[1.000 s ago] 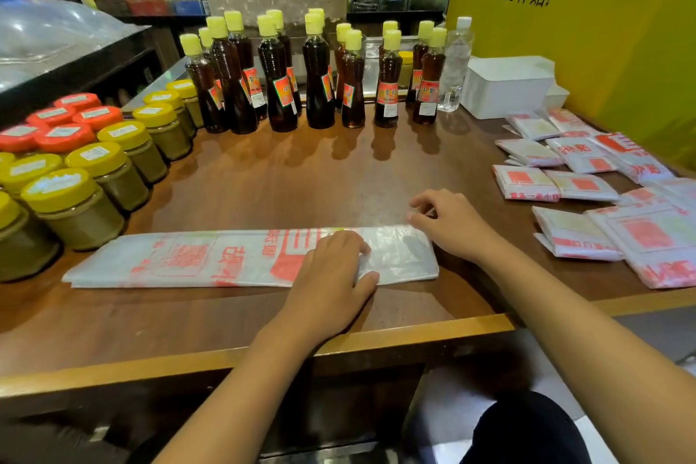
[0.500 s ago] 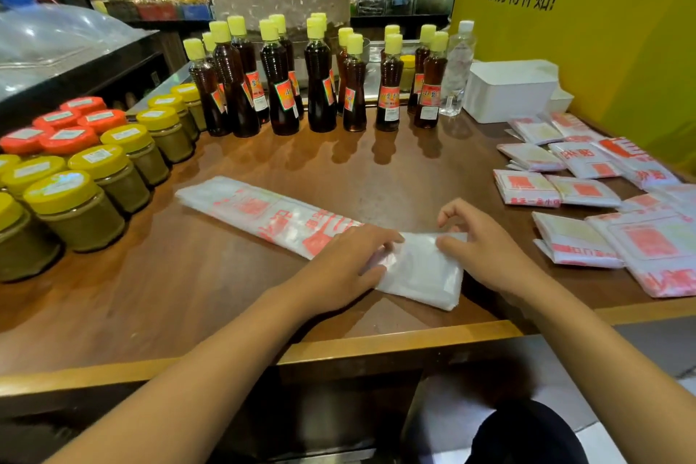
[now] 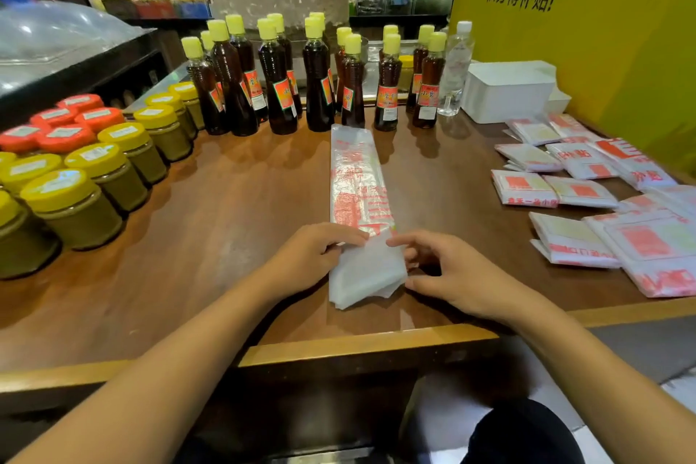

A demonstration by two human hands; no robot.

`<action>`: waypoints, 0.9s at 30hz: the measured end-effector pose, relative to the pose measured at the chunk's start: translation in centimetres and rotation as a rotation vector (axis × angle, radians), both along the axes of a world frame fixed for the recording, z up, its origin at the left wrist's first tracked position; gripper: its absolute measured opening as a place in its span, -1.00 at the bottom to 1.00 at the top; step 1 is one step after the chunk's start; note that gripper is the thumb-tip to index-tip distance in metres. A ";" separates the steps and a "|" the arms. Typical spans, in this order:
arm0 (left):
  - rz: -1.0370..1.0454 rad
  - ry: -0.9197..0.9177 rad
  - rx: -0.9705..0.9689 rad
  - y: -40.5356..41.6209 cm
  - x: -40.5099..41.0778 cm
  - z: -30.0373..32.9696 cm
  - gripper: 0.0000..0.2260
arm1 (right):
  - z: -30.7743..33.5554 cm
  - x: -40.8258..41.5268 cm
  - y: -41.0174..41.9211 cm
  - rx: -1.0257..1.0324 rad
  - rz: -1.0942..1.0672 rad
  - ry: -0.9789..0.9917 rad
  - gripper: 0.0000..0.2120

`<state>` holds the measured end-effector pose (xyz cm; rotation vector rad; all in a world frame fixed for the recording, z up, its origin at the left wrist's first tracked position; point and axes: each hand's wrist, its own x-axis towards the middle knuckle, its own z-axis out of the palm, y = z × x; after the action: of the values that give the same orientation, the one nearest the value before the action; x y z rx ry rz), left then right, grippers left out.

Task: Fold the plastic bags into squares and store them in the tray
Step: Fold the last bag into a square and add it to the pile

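Head view: bag strip (image 3: pixel 356 192) amid bare tabletop (image 3: pixel 244 222)

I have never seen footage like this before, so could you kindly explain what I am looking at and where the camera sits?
There is no machine here: a person wears one wide-angle camera on the head, looking forward and down, so you see their two bare arms from above. They work at a wooden counter in a shop. A plastic bag, folded into a long strip with red print, lies pointing away from them. The left hand and the right hand pinch its near end, where a first fold is taking shape. To the right lie bags already folded into squares, and behind them stands a white tray. Dark bottles line the back; yellow and red lidded jars stand on the left.
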<state>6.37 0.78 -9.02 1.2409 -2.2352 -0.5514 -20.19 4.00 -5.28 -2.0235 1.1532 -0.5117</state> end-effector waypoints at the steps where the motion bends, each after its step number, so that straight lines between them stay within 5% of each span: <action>1: 0.007 0.026 0.018 0.1 0.1 -0.1 -0.66 | -0.4 0.4 -0.5 -0.070 -0.017 0.060 -0.56; 8: 0.025 0.103 0.037 0.5 0.1 -0.3 -0.68 | -1.5 2.9 -4.8 -0.398 -0.091 0.171 -0.65; 14: 0.116 0.226 -0.008 0.3 0.7 -0.2 -0.62 | -3.2 3.0 -6.2 -0.462 -0.147 0.169 -0.88; 20: 0.075 0.126 -0.035 0.7 1.9 -0.6 -0.52 | -2.7 3.2 -5.6 -0.436 -0.172 0.133 -0.83; 24: 0.060 -0.034 -0.131 0.7 1.7 -0.5 -0.59 | -1.8 3.3 -4.2 -0.467 -0.050 0.238 -0.57; 27: 0.050 -0.056 -0.159 0.7 1.6 -0.4 -0.67 | -1.6 3.0 -3.6 -0.555 0.034 0.330 -0.59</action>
<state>7.94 1.48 -9.44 1.2408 -2.2389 -0.3165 -17.24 0.43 -6.91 -2.6791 1.2626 -0.5360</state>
